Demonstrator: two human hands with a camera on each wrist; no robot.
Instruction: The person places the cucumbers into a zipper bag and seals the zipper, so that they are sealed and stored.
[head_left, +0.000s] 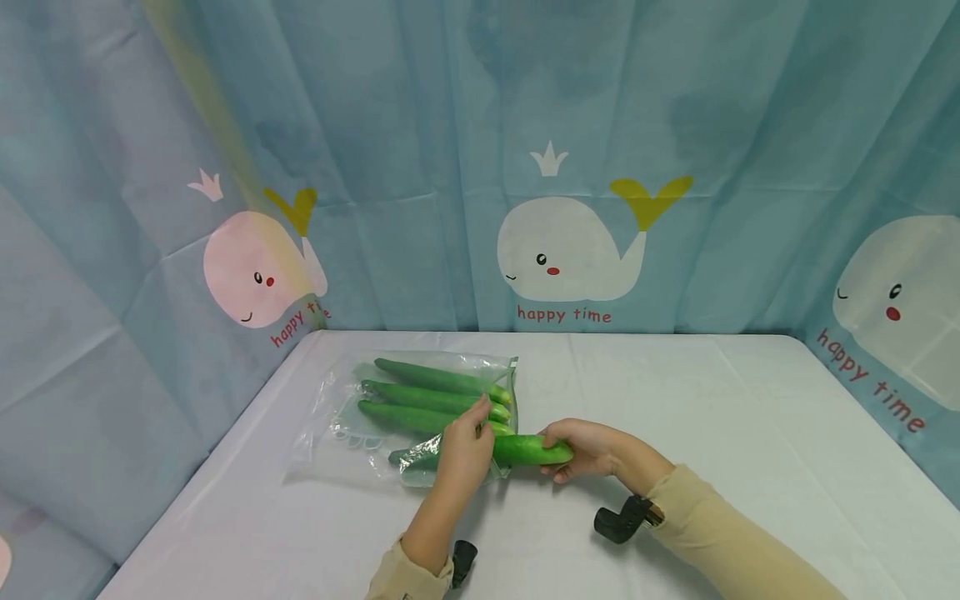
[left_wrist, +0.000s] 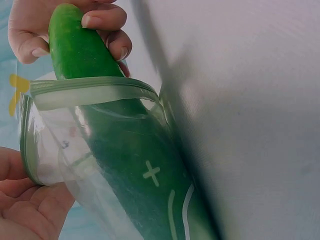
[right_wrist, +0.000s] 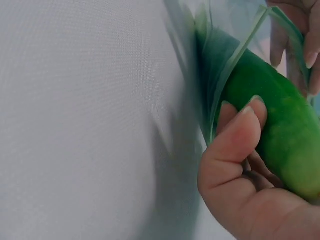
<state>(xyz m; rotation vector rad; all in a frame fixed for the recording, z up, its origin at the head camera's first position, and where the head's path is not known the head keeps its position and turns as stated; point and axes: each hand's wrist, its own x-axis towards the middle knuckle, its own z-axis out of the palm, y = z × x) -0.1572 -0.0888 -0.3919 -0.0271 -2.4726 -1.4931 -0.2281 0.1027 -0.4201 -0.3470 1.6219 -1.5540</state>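
A clear zip bag (head_left: 318,450) lies flat on the table, its mouth facing right. Three long green cucumbers (head_left: 431,377) are inside it, side by side. A fourth cucumber (head_left: 525,451) is partly in the bag, with its paler end sticking out of the mouth. My right hand (head_left: 588,448) grips that end, thumb and fingers around it, as the right wrist view shows. My left hand (head_left: 467,454) holds the zip edge (left_wrist: 27,145) of the bag's mouth, keeping it parted around the cucumber. Part of the fourth cucumber is hidden behind the left hand.
The white-covered table (head_left: 712,400) extends to both sides of the bag. Blue curtains (head_left: 420,250) with whale prints hang behind it and along the sides. Black wrist cameras (head_left: 622,518) sit below each hand, close to the tabletop.
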